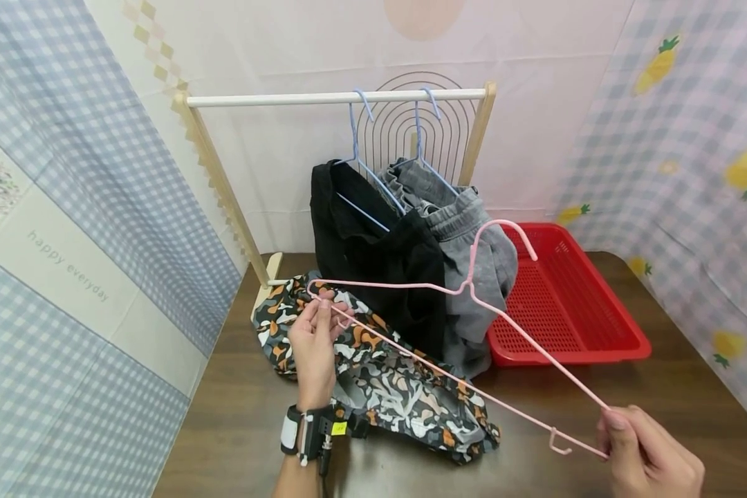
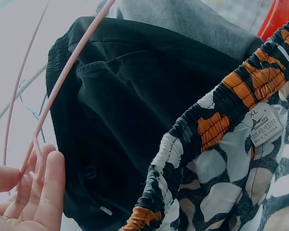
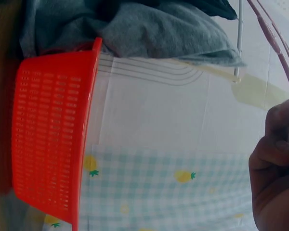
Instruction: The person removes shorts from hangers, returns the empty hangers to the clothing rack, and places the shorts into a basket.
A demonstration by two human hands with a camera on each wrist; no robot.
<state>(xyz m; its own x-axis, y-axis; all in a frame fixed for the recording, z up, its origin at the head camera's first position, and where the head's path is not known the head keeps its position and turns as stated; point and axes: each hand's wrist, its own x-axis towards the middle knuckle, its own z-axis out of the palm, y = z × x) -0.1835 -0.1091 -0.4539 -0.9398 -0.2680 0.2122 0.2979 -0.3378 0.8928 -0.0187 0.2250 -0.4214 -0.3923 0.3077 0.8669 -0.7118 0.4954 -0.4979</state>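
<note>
A pink clothes hanger (image 1: 438, 284) is held between both hands above the table, its hook up and its far right end low. My left hand (image 1: 314, 339) pinches the hanger's left end between thumb and fingers, near a small inner hook. At the opposite corner my right hand (image 1: 650, 453) grips the hanger with curled fingers. Beneath it lie camouflage-patterned shorts (image 1: 404, 394) in orange, black, white and grey, spread on the table. In the left wrist view their elastic waistband (image 2: 214, 120) gapes, with a white size label (image 2: 266, 127) inside.
Behind stands a wooden rack with a white rail (image 1: 274, 100). Black shorts (image 1: 373, 256) and grey shorts (image 1: 473, 235) hang there on blue hangers (image 1: 355, 138). A red plastic basket (image 1: 573, 304) stands at the right on the brown table (image 1: 218, 436). Checked curtains flank both sides.
</note>
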